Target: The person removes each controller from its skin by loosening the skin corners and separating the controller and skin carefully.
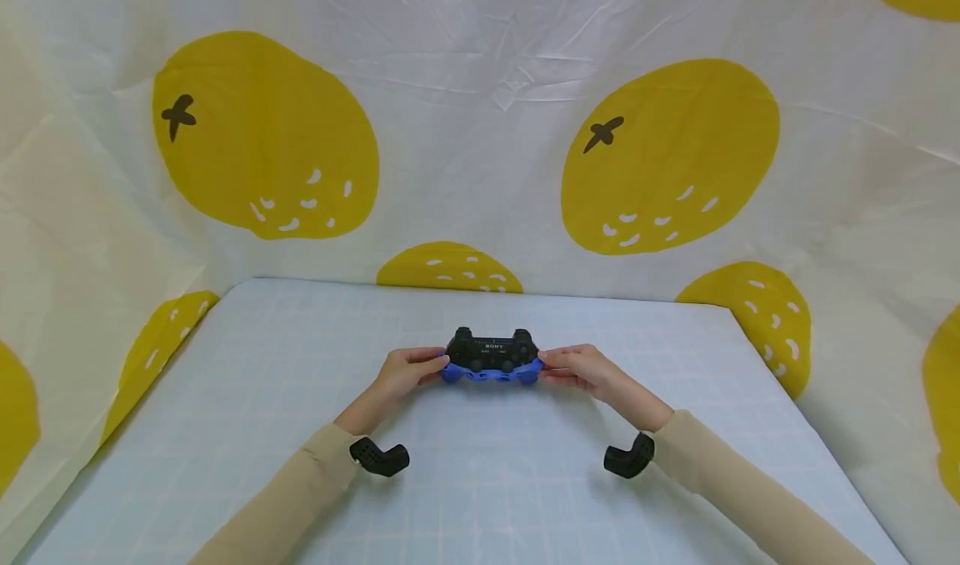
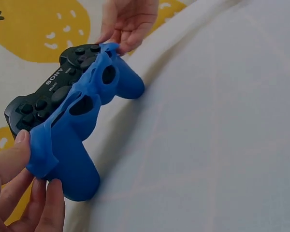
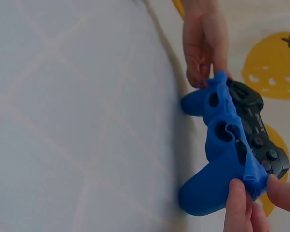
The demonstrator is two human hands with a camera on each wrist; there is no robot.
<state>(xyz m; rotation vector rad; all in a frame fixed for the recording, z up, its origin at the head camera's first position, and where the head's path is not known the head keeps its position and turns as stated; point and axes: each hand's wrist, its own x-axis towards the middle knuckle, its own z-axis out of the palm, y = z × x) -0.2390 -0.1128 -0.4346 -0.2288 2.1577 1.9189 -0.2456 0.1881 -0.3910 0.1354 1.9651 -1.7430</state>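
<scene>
A black game controller marked SONY is held between both hands above the table. A blue silicone sleeve covers its two grips and lower part, while the buttons and upper face show bare. In the wrist views the sleeve's edge is bunched along the controller's face, and its holes sit below the thumbsticks. My left hand pinches the sleeve's edge at the left side, thumb on top and fingers beneath. At the other side my right hand pinches the sleeve in the same way.
A pale checked cloth covers the table. Behind it hangs a white curtain printed with yellow fruit shapes, which also lines both sides. Black devices are strapped at the wrists.
</scene>
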